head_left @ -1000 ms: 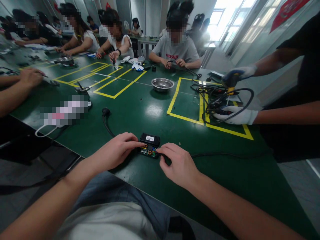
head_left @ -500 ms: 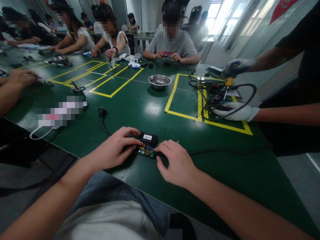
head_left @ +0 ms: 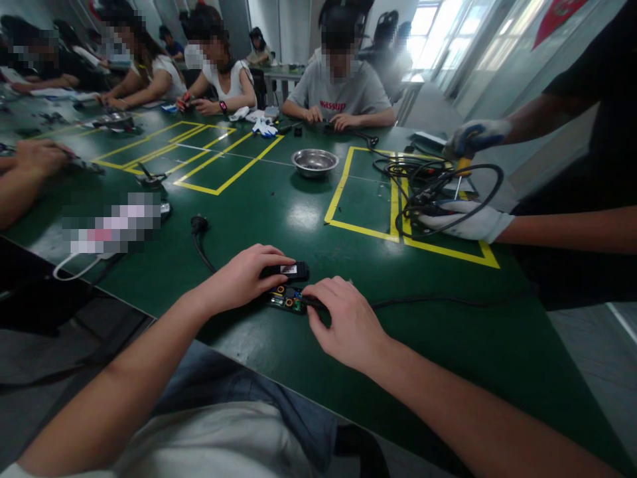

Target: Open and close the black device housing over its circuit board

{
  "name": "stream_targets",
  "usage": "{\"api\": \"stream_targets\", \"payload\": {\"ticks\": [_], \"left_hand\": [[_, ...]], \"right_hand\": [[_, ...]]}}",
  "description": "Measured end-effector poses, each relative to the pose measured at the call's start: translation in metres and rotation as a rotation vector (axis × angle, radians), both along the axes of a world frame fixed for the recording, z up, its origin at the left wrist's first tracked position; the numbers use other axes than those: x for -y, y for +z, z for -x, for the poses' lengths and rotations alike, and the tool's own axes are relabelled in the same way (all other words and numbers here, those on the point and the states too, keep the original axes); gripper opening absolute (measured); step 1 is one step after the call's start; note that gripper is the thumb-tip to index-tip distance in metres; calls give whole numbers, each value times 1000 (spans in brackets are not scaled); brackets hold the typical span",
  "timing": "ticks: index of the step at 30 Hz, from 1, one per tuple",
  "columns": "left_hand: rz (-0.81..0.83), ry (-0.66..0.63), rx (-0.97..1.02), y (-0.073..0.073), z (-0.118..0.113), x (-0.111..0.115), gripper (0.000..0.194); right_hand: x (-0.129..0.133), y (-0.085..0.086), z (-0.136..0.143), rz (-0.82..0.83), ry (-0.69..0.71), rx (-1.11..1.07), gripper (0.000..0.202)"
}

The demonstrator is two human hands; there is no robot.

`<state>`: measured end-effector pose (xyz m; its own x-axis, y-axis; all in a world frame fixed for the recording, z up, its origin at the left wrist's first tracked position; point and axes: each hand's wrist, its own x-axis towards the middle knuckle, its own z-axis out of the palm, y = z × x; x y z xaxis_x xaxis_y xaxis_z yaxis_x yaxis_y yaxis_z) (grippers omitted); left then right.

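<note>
On the green table in front of me lies a small black housing with its circuit board [head_left: 285, 300] exposed, copper coils showing on it. Just behind it is its black cover [head_left: 300, 270], which carries a white label. My left hand [head_left: 251, 275] has its fingers and thumb closed round the cover's left part. At the board's right end, my right hand [head_left: 346, 318] pinches the black cable [head_left: 398, 303] where it meets the housing. The fingers hide that joint. A black power plug [head_left: 199, 224] on a cord lies beyond my left hand.
A steel bowl [head_left: 314, 162] stands mid-table near yellow tape outlines [head_left: 363, 229]. At the right, a co-worker's gloved hands hold a yellow-handled screwdriver [head_left: 464, 164] over coiled black cables [head_left: 423, 189]. A blurred white-and-pink object [head_left: 117, 222] lies at the left.
My left hand has moved from the circuit board up onto the cover and now grips it. My right hand has stayed at the cable end.
</note>
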<state>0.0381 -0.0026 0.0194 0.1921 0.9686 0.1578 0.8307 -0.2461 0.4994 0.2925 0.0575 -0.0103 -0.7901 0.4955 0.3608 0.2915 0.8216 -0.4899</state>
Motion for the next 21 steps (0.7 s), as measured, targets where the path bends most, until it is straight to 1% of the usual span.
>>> {"api": "stream_targets", "payload": {"ticks": [4,7,9,11,13,14,18,21], "left_hand": [[-55,28,35,1,2,6,33],[-111,27,94,5,0,16,34],[-104,-20,121,8,-2,24,34],[-69,-89,111,12,-6,31,31],[-53,-133,64,13,-8,35,29],[-58,-142,37,13,-9,36,28],[-97,-144,-22,9,-9,37,27],[-111,-140,-27,4,-8,38,29]], "right_hand": [[2,0,0,79,-51,-41,37],[3,0,-1,114,-82,-59,54],[4,1,-1,124,-87,-59,64],[4,2,-1,125,-81,-45,69],[4,3,-1,112,-72,-18,66],[3,3,-1,99,-64,-4,60],[1,3,1,47,-37,34,29],[0,2,2,36,-37,45,25]]}}
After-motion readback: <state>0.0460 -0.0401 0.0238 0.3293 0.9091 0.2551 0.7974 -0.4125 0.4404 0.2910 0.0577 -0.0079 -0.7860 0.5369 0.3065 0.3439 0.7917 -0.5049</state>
